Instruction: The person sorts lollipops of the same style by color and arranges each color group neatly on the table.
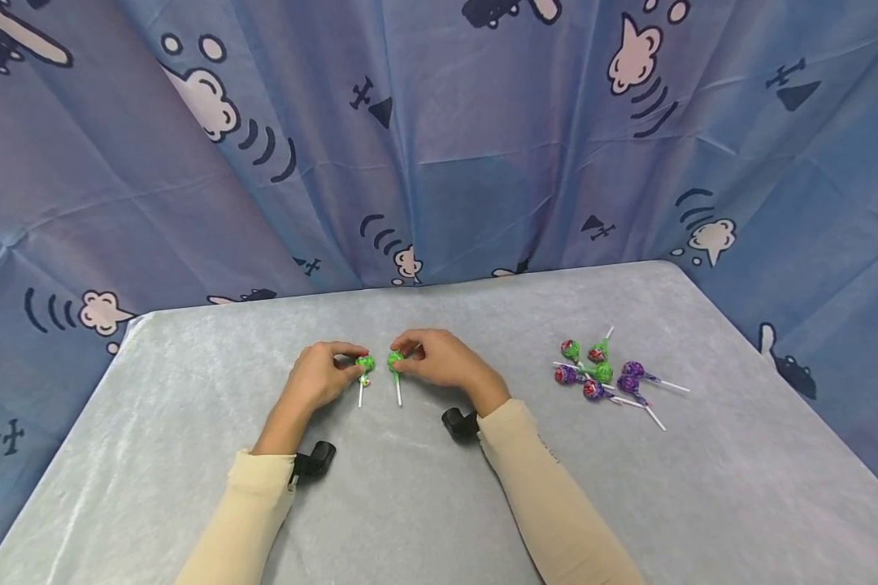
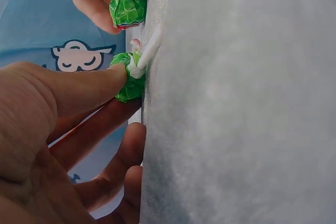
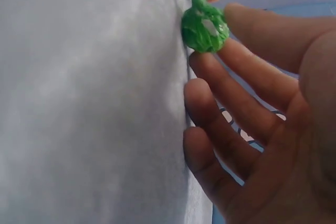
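Two lollipops in green wrappers lie side by side on the table, a small gap between them and their white sticks toward me. My left hand [image 1: 318, 375] pinches the left green lollipop [image 1: 366, 363] by its round head, thumb and forefinger on either side. Its wrapper end flares around the stick in the left wrist view. At the other green lollipop [image 3: 205, 30], my right hand [image 1: 442, 358] holds the head between thumb and fingers. The remaining fingers of that hand rest loosely curved near the tabletop in the right wrist view.
To the right lies a loose group of several lollipops, among them a purple one [image 1: 633, 370] and a red-and-green one [image 1: 571, 350], with sticks pointing various ways. A pale cloth covers the table [image 1: 395, 504]. Behind it hangs a blue patterned curtain [image 1: 475, 195].
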`<action>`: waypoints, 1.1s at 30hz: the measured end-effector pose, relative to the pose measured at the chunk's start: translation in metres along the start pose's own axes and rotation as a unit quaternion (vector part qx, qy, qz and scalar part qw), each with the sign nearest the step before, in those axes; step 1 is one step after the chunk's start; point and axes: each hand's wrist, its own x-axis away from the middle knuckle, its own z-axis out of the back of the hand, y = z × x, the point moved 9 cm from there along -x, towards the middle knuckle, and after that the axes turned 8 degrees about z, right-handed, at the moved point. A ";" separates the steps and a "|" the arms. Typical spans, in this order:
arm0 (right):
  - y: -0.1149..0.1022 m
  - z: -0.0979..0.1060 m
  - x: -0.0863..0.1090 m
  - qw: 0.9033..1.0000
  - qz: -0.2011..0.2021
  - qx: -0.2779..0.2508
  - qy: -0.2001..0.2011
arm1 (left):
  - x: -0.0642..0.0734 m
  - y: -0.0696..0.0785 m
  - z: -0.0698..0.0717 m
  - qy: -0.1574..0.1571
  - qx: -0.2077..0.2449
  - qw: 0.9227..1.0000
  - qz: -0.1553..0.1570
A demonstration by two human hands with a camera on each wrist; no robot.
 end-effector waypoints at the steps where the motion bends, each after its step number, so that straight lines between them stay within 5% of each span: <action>1: 0.000 0.000 0.000 1.000 0.000 -0.001 -0.004 | 0.000 0.000 0.000 0.001 0.000 1.000 0.000; 33: -0.002 -0.002 0.000 1.000 -0.003 -0.002 -0.004 | 0.001 0.000 0.001 0.001 0.001 1.000 0.000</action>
